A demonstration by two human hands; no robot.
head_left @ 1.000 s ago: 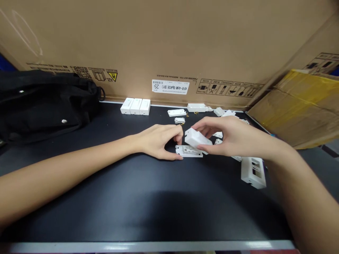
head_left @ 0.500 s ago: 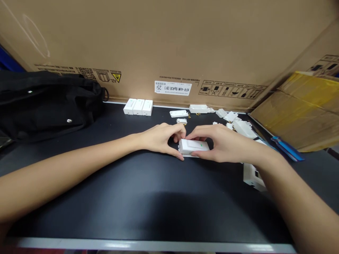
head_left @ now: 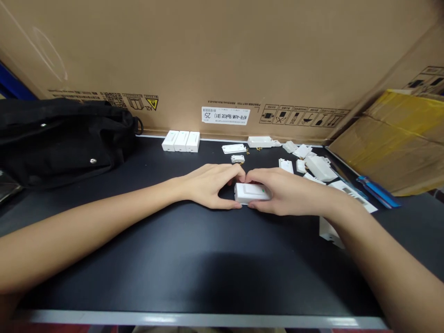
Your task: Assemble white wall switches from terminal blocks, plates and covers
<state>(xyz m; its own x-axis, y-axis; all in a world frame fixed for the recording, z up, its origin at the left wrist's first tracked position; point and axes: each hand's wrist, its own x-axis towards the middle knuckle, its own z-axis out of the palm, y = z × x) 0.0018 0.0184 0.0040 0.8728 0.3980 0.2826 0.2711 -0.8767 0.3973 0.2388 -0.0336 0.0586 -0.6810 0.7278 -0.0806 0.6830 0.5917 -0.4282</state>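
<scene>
A white rectangular switch-like case (head_left: 252, 192) with a small green mark lies on the dark table, between my two hands. My right hand (head_left: 277, 192) grips its right part, thumb on the near side and fingers on the far side. My left hand (head_left: 217, 186) closes on its left end, thumb at the near corner; its fingertips on the far side are partly hidden. Farther back lie a flat white plate (head_left: 234, 149) and a small white part (head_left: 237, 159), with tiny brass pieces near them.
Three white cases (head_left: 181, 141) stand side by side at the back. A black bag (head_left: 62, 141) lies left. White shells (head_left: 320, 168) and a blue-handled tool (head_left: 379, 192) lie right. Cardboard boxes (head_left: 156, 55) wall the back and right.
The case now sits flush on its base, where an edge of the base stuck out before. My right hand has shifted slightly left along it, and its fingertips are nearer my left hand's.
</scene>
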